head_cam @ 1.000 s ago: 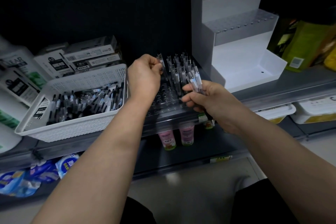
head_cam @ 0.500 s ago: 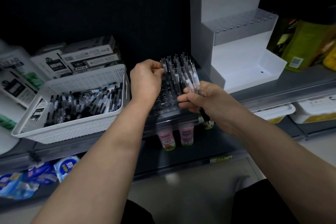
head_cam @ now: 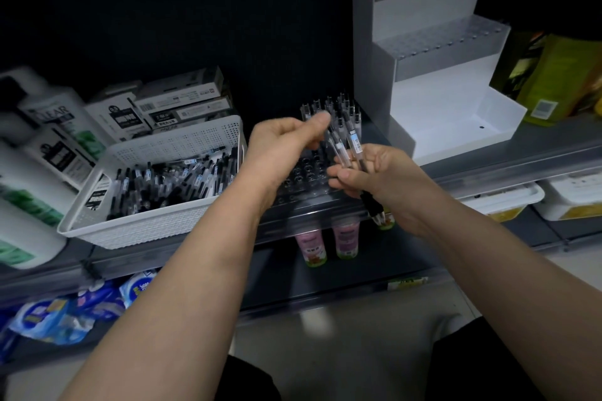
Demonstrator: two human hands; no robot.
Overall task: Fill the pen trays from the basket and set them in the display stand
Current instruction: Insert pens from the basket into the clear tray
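Observation:
A white perforated basket (head_cam: pixel 182 143) holding several black-and-clear pens (head_cam: pixel 169 182) sits on the shelf at the left. To its right lies a clear pen tray (head_cam: pixel 303 179), with several pens standing in its back rows (head_cam: pixel 329 107). My right hand (head_cam: pixel 381 176) grips a bundle of pens (head_cam: pixel 353 143) above the tray. My left hand (head_cam: pixel 286 143) reaches across the tray and pinches the top of one pen in that bundle. The white tiered display stand (head_cam: pixel 456 98) stands at the right, with an empty tray on its upper step.
Pen boxes (head_cam: pixel 182 104) are stacked behind the basket, and white bottles (head_cam: pixel 39 153) stand at the far left. Green packets (head_cam: pixel 553 75) lean right of the stand. Small pink bottles (head_cam: pixel 325 244) and white tubs (head_cam: pixel 508 198) fill the lower shelf.
My left hand has moved from the tray's back rows to the right, to the bundle in my right hand. My right hand has risen a little with the pens.

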